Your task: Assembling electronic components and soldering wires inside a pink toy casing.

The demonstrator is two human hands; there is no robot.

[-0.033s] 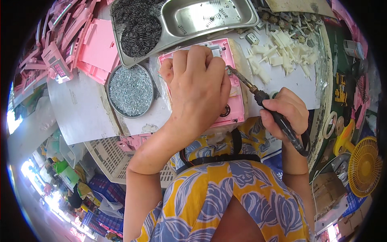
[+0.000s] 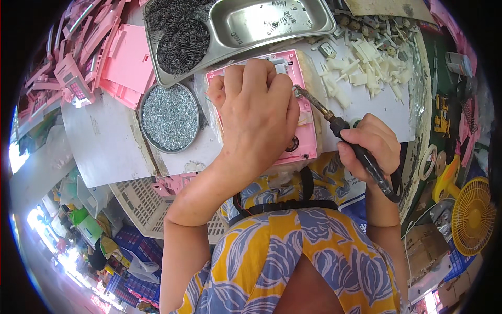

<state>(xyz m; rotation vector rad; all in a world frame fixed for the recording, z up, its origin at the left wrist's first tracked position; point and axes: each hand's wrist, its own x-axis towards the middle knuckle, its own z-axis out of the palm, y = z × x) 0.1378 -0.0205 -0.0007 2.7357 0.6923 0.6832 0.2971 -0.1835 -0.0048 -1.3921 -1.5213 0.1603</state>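
Note:
A soldering iron is gripped round its black handle by my right hand. Its tip points up and left, to a small metal part near the right side of a pink plastic casing. My left hand covers most of that casing, its fingers bent and closed close to the iron's tip. Whatever the left fingertips hold is hidden beneath the hand. A round black part shows inside the casing, near the left wrist.
Left of the casing stands a round tin of small screws. A steel tray with dark springs lies behind. White plastic parts and small motors are heaped at right, pink plastic pieces at far left. A yellow fan stands at lower right.

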